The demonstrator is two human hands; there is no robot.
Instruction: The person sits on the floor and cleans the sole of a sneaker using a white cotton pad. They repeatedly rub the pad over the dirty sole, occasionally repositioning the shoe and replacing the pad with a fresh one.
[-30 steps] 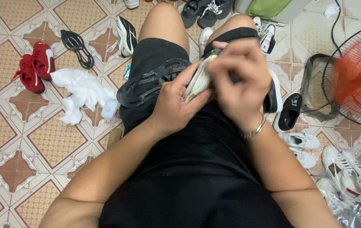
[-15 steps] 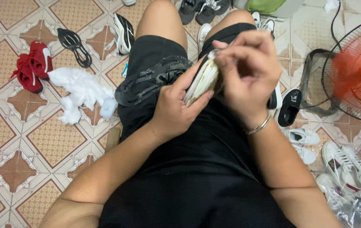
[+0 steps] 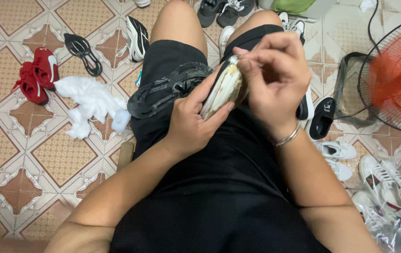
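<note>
A floor of patterned terracotta and cream tiles (image 3: 17, 154) spreads out under a seated person in black shorts, with shoes scattered all round. Over the lap sits a cream-white shoe sole (image 3: 224, 89), pale and smooth with a yellowish cast, turned on edge. The left hand (image 3: 193, 124) wraps around its lower part, thumb pressed along the side. The right hand (image 3: 275, 77), a silver bangle at its wrist, pinches the sole's top end with closed fingertips. Just left of the sole, a black rubber outsole (image 3: 163, 91) with a lugged tread lies across the thigh. On the floor to the left lie a clump of white wadding (image 3: 90, 100) and a pair of red shoes (image 3: 36, 79). At the right stand an orange fan (image 3: 397, 75) behind a wire guard, and white sneakers (image 3: 388, 182) on clear crinkled plastic wrap.
</note>
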